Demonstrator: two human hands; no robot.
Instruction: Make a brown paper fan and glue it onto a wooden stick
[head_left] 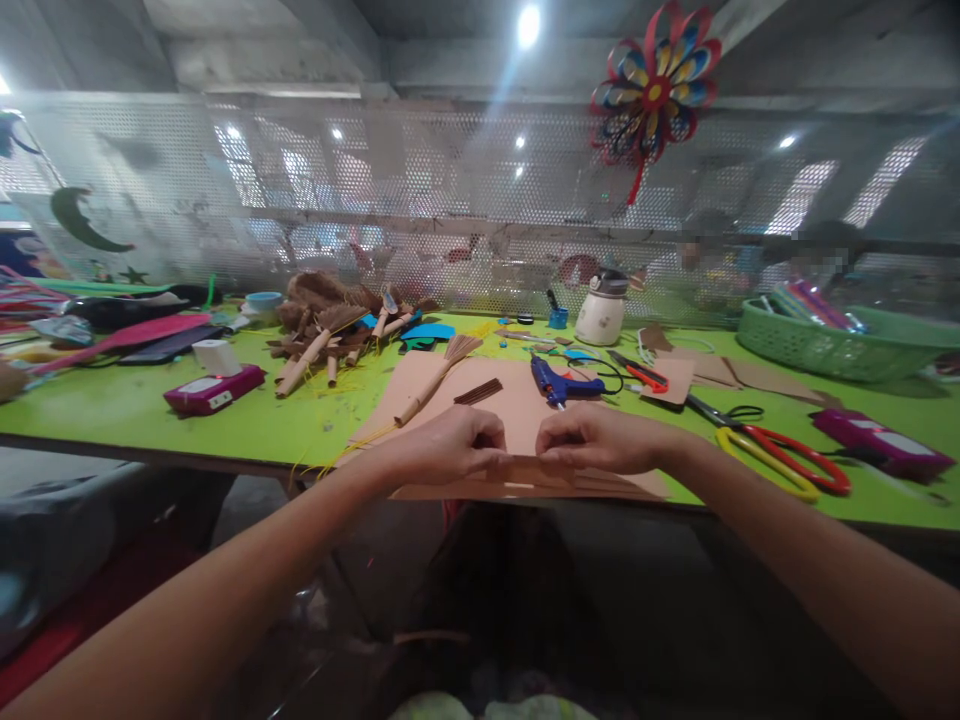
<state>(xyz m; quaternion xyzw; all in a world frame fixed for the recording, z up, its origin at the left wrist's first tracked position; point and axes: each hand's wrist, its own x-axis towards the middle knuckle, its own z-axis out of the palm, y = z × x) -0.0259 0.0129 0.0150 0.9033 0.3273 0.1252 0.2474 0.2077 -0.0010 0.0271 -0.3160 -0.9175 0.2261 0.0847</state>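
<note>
My left hand (450,443) and my right hand (592,438) rest side by side at the near edge of the green table (112,405). Both are curled, fingers pinching the folded near edge of a tan paper sheet (517,410) that lies flat under them. A small paper broom (439,375) and a dark fringed strip (478,391) lie on the sheet just beyond my left hand. A blue glue gun (559,381) sits beyond my right hand.
A pile of paper brooms (330,330) lies at back left, a pink box (214,389) left. Red-and-yellow scissors (780,458), a red cutter (645,375), a second pink box (877,443) and a green basket (832,345) are right. A white jar (601,312) stands behind.
</note>
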